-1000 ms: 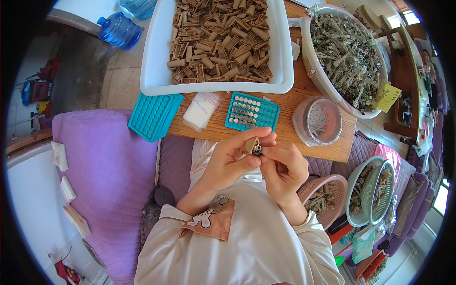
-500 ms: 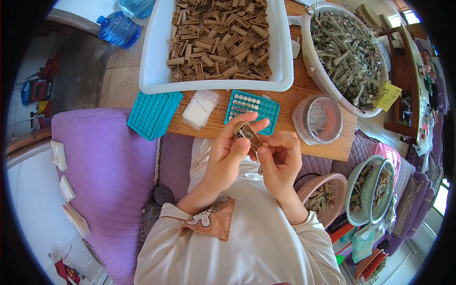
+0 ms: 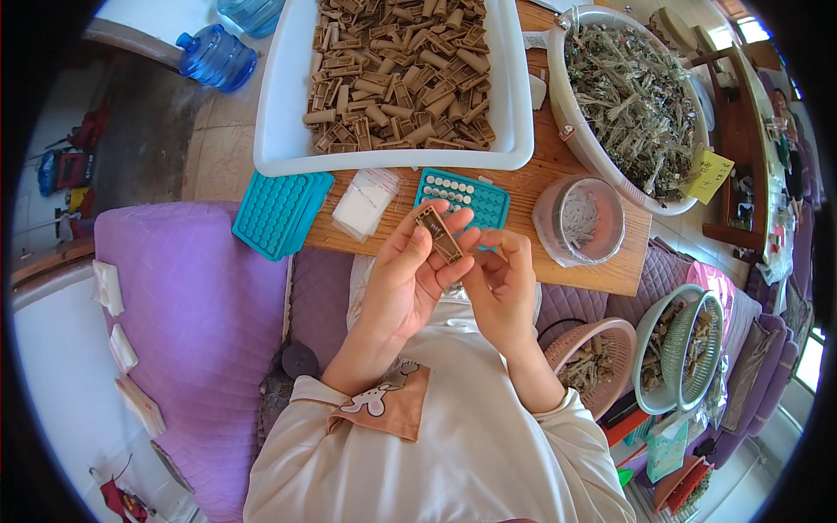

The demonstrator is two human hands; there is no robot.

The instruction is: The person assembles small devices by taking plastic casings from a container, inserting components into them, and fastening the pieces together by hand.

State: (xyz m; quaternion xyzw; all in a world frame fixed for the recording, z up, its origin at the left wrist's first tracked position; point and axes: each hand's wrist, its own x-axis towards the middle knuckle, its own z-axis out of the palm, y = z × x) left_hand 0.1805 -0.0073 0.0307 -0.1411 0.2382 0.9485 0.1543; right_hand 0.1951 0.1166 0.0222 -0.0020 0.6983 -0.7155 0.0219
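Steadying the brown casing [image 3: 440, 237], hollow side facing up, nearer than the teal tray [image 3: 494, 206], takes the gentle closed grip of the left hand [image 3: 401, 277], while the right hand [image 3: 504, 283], fingers curled, its hold unclear, should avoid blocking the opening.

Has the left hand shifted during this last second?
Yes: judged against the teal disc tray, the left hand, holding a brown piece, has moved leftward and up the picture.
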